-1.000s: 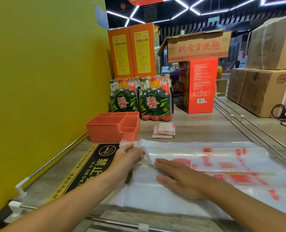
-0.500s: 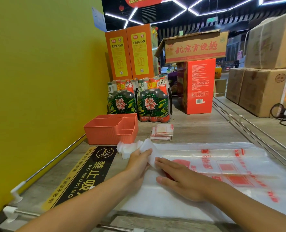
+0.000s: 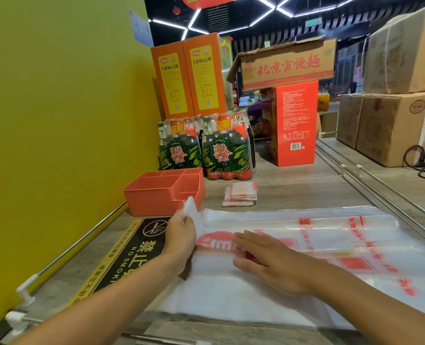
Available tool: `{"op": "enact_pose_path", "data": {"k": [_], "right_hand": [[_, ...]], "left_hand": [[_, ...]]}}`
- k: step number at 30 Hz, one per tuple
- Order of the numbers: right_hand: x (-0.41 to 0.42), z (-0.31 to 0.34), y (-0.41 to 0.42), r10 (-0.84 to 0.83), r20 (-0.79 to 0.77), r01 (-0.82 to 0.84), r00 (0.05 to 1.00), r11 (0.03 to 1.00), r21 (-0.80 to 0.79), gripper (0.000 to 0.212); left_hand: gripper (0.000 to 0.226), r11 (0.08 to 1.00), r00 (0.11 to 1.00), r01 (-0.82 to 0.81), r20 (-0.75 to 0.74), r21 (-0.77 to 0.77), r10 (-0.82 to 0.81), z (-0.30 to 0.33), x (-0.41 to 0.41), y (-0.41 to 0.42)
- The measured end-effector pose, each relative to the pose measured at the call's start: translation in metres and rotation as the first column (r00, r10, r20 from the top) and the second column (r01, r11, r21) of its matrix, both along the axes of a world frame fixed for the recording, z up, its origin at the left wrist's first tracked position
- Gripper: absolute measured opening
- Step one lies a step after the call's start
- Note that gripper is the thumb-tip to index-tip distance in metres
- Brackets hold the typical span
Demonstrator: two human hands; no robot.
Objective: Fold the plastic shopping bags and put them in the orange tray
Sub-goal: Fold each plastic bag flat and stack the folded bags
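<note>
the plastic shopping bag [image 3: 293, 245] lay spread flat on the worktop [image 3: 293, 188], just in front of the orange tray [image 3: 164, 190]. the left hand [image 3: 180, 239] pinched the bag's handle end [image 3: 190, 210] and held it lifted, its grip apparently clenched on the plastic near the tray's front wall. the right hand [image 3: 271, 262] pressed flat on the bag with straight fingers, grip released. a small stack of folded bags [image 3: 241, 194] sat right of the tray.
</note>
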State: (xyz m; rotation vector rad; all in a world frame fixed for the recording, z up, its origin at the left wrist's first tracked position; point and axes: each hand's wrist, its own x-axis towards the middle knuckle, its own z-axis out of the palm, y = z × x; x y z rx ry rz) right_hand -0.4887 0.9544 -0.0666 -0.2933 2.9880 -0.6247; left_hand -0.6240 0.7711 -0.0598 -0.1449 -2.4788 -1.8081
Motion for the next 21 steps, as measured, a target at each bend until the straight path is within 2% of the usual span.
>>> {"op": "enact_pose_path", "data": {"k": [3, 5, 7, 11, 13, 16, 21], "right_hand": [[0.003, 0.001, -0.001, -0.002, 0.054, 0.000, 0.999, 1.000, 0.028, 0.068], [0.004, 0.001, -0.002, -0.001, 0.072, -0.001, 0.997, 0.999, 0.032, 0.068], [0.003, 0.000, -0.002, -0.002, 0.067, 0.000, 0.998, 0.999, 0.034, 0.067], [0.000, -0.003, -0.002, 0.012, 0.067, -0.014, 0.998, 0.999, 0.030, 0.067], [0.000, -0.003, -0.001, 0.021, 0.077, -0.022, 0.997, 1.000, 0.017, 0.066], [0.000, -0.003, 0.000, 0.025, 0.082, -0.026, 0.996, 1.000, 0.010, 0.064], [-0.004, -0.007, 0.003, -0.001, 0.002, 0.001, 1.000, 0.998, -0.068, 0.063]], "left_hand": [[0.026, 0.988, 0.992, 0.049, -0.107, -0.144, -0.065, 0.002, 0.004, -0.003], [0.033, 0.954, 0.970, 0.173, -0.125, -0.244, -0.208, 0.005, 0.016, -0.001], [0.042, 0.861, 0.921, 0.292, -0.121, -0.417, -0.371, 0.002, 0.025, 0.002], [0.051, 0.593, 0.840, 0.318, -0.069, -0.740, -0.538, -0.015, 0.026, 0.012], [0.055, 0.526, 0.814, 0.357, -0.020, -0.772, -0.581, -0.020, 0.027, 0.013], [0.053, 0.493, 0.780, 0.376, -0.019, -0.785, -0.625, -0.022, 0.023, 0.010], [0.064, 0.272, 0.727, 0.355, 0.081, -0.894, -0.682, -0.029, 0.012, -0.001]]}}
